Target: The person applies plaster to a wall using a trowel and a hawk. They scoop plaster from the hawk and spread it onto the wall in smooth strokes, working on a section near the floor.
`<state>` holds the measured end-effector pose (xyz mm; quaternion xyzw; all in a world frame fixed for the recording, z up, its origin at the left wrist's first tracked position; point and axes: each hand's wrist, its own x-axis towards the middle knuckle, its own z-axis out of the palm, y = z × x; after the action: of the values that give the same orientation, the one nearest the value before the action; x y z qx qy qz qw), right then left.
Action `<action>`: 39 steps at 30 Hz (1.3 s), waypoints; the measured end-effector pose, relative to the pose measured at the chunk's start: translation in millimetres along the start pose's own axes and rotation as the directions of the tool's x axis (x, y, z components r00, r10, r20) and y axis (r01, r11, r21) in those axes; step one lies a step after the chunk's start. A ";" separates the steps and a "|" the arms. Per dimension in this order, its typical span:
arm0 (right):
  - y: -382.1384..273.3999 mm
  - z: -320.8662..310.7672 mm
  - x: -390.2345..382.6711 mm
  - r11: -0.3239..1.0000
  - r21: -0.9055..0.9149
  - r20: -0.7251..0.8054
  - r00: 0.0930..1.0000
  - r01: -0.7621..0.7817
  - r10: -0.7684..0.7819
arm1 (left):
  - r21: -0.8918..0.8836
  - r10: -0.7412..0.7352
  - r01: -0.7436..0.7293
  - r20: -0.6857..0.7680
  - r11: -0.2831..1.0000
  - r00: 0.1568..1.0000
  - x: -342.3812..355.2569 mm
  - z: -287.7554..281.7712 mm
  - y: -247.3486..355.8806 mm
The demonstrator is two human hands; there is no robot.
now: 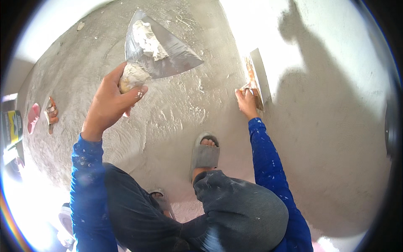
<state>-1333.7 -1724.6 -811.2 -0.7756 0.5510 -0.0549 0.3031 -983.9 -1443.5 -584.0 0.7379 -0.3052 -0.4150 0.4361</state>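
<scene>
My left hand (110, 96) grips the putty-caked handle of a wide metal scraper (180, 59), held over the floor at upper centre, with a white lump of putty (146, 38) on its blade. My right hand (248, 101) is closed round the grip of a long flat trowel (262, 73), smeared white and rust-coloured, its blade along the foot of the white wall (319, 50) on the right. Whether that blade touches the wall is hard to tell.
The grey floor (142, 134) has whitish smears. At the left lie a pink object (33, 117), an orange-handled tool (52, 115) and a yellow-and-dark package (15, 126). My grey sandals (205, 155) are below, between my arms. A shadow falls on the right wall.
</scene>
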 end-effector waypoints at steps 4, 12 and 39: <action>15.4 12.0 13.8 0.997 0.041 -0.003 0.998 -0.062 0.062 | 0.060 -0.048 0.047 0.000 0.997 0.999 -0.5 3.2 -1.3; 9.8 5.4 5.8 0.998 -0.034 -0.221 0.974 0.045 -0.051 | 0.001 -0.026 0.026 -0.010 1.000 1.000 6.4 3.7 -10.2; 68.4 -26.5 -87.8 0.997 0.068 -0.163 0.986 -0.018 0.029 | 0.039 0.040 -0.041 0.039 0.998 0.998 11.5 15.8 -7.1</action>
<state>-1435.0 -1671.8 -804.2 -0.7513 0.5811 -0.1334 0.2829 -991.8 -1455.9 -598.7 0.7320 -0.3365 -0.4138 0.4239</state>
